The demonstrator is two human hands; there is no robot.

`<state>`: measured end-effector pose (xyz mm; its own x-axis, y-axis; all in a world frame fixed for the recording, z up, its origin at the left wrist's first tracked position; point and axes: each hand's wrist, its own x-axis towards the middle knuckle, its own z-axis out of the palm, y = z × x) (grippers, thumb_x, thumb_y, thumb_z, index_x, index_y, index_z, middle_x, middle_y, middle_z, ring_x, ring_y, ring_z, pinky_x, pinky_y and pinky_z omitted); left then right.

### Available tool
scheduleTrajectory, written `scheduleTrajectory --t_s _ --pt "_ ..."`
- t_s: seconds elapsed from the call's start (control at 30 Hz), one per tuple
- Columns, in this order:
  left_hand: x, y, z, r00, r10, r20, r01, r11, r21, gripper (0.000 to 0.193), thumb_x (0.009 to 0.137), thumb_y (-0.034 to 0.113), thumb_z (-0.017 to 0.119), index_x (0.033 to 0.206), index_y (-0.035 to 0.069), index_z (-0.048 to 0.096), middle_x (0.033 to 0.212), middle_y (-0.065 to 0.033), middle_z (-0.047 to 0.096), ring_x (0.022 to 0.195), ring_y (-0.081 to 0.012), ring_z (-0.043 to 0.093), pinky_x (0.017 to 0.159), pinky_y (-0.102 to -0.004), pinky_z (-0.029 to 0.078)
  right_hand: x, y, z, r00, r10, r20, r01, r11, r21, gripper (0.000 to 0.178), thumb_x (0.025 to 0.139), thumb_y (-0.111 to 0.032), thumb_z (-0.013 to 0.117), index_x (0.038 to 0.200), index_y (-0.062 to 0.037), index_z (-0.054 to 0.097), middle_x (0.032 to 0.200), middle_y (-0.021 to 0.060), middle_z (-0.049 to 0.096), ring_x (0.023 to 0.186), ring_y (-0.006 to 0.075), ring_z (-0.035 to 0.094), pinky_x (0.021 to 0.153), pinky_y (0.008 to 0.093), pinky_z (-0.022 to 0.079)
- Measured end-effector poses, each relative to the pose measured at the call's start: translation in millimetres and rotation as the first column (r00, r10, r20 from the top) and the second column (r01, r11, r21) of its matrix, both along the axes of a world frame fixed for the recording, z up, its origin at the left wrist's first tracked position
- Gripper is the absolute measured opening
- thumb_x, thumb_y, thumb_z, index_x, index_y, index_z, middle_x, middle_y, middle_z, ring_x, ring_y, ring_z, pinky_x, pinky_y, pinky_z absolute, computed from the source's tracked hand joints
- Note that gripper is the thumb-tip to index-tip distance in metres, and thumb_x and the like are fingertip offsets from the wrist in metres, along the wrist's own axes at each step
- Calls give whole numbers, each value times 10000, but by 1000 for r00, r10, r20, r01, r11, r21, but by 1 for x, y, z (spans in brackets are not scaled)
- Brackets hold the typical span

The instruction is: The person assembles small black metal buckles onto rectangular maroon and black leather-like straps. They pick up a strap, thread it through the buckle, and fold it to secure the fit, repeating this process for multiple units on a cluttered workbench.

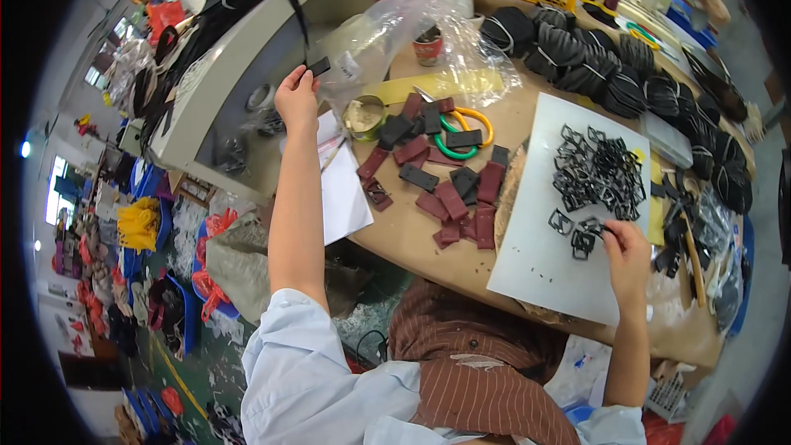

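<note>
At the left, my left hand [297, 99] is raised over the table with its fingertips pinched on a small black rectangular tab [318, 67]. A narrow black strap [297, 16] runs down to those fingers from the machine-like housing above. Over at the right, my right hand [629, 251] reaches onto a white board [527, 222], thumb and fingers closed on a black buckle [600, 228] at the edge of a few loose ones. Just beyond lies a heap of black buckles [599, 171]. Between my hands are scattered maroon tabs [451, 199] and black tabs [418, 176].
Scissors with green and orange handles [461, 137] lie among the tabs, beside an open tin [364, 117]. Clear plastic [395, 37] covers the table's back. Bundled black straps [593, 66] line the far right. White paper [344, 194] sits near the left edge, tools [690, 259] at the right.
</note>
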<state>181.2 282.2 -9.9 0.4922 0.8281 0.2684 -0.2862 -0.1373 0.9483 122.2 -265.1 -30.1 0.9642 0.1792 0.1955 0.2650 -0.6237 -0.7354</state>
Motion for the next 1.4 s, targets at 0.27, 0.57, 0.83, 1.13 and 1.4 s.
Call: scheduleTrajectory --t_s 0.27,0.57,0.83,1.13,1.4 --pt "-67 64 -14 681 609 -406 -35 582 812 571 778 325 648 1224 0 502 1259 -327 415 1197 -415 389 1026 -448 285 -17 -17 6 995 -101 -11 100 961 256 75 827 -12 590 900 4 602 738 2 533 592 52 475 530 180 380" --pt "-162 -304 1 139 -990 -34 912 141 -385 502 882 31 544 1348 40 357 1201 -124 540 1030 -136 557 863 -257 471 -71 53 33 974 201 -103 -149 913 379 96 729 43 666 787 13 596 755 62 589 623 97 534 558 204 432" --pt "-163 -325 -13 202 -976 79 801 119 -587 213 925 84 494 1095 -21 566 933 -50 628 838 -78 601 755 -228 530 -79 46 45 901 371 226 -398 914 83 398 623 -38 770 1002 -30 649 958 91 607 775 196 596 600 267 500" --pt "-177 -317 1 200 -976 -92 840 219 -496 203 911 42 508 1095 -34 542 878 -48 633 799 -56 583 713 -208 511 -85 54 32 781 455 428 -520 853 43 224 626 -19 762 825 -10 659 829 100 644 713 215 630 587 283 512" --pt "-176 -321 -16 364 -911 194 693 125 -710 212 886 65 562 1083 -6 528 817 -29 625 764 -64 589 676 -197 500 -103 70 17 943 174 283 -256 924 285 222 652 -53 772 830 -61 640 859 75 485 761 187 486 634 280 412"
